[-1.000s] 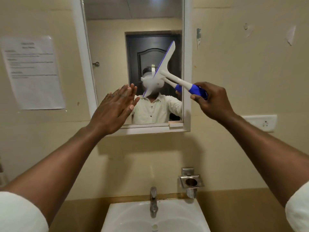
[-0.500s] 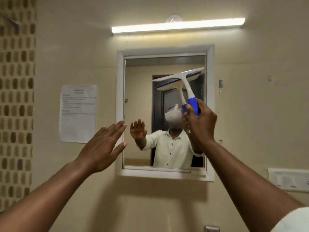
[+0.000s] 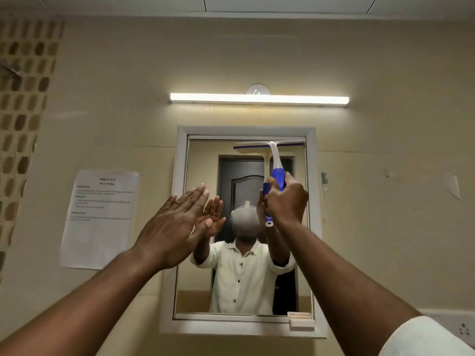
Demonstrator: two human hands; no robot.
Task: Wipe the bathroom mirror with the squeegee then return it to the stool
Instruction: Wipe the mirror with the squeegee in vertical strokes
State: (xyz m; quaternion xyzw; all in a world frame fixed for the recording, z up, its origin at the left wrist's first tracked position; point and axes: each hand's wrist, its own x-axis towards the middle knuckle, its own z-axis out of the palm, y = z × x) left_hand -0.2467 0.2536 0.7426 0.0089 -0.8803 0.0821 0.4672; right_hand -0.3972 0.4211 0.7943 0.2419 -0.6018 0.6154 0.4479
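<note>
A white-framed bathroom mirror (image 3: 203, 291) hangs on the beige wall ahead. My right hand (image 3: 288, 201) grips the blue handle of a white squeegee (image 3: 276, 155). Its blade lies level against the glass along the mirror's top edge, on the right half. My left hand (image 3: 177, 222) is held up flat with fingers apart, in front of the mirror's left side, holding nothing. The stool is out of view.
A lit tube light (image 3: 259, 98) runs above the mirror. A printed paper notice (image 3: 100, 219) is stuck to the wall at the left. A wall socket (image 3: 462, 330) sits at the lower right. Patterned tiles (image 3: 23, 98) cover the far left wall.
My view tilted upward, so the sink dropped out of sight. The squeegee turned from slanted to level and rose to the mirror's top edge. My left hand stayed raised and open.
</note>
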